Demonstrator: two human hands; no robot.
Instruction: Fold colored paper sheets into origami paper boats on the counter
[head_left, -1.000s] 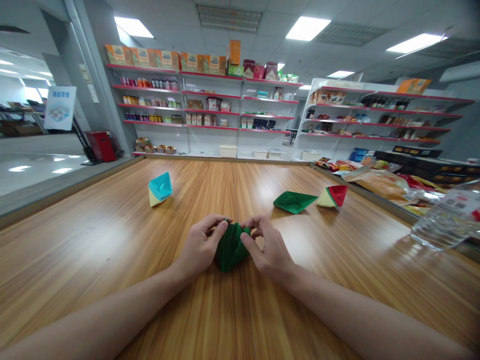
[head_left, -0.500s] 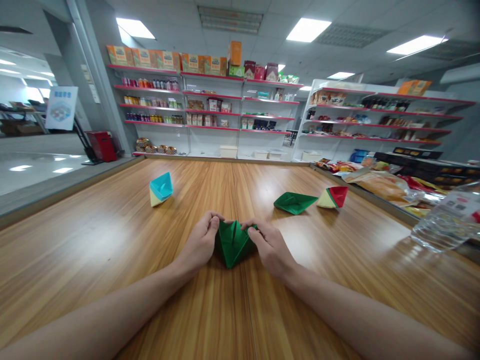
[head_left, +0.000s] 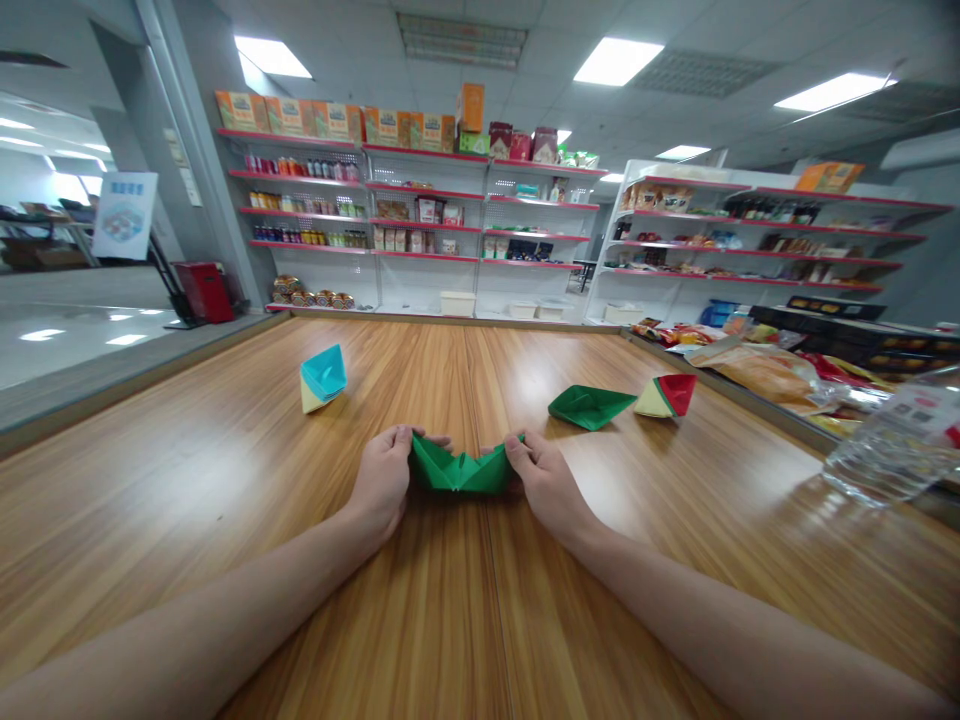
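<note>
A green folded paper boat is stretched between my two hands just above the wooden table. My left hand pinches its left tip between thumb and fingers. At the other tip, my right hand grips in the same way. The paper's middle dips between two raised ends, and part of each end is covered by my fingers. Beyond my right hand lies a second green paper boat, almost touching a red and yellow paper boat. A blue and yellow paper boat rests farther off to the left.
A clear plastic bottle stands at the right, near packaged snacks beyond the table's raised edge. Shelves of goods line the back, and a red box stands on the floor at left.
My hands have moved apart, the left one going outward. The green paper has gone from a downward-pointing triangle to a wide, low boat shape between them.
</note>
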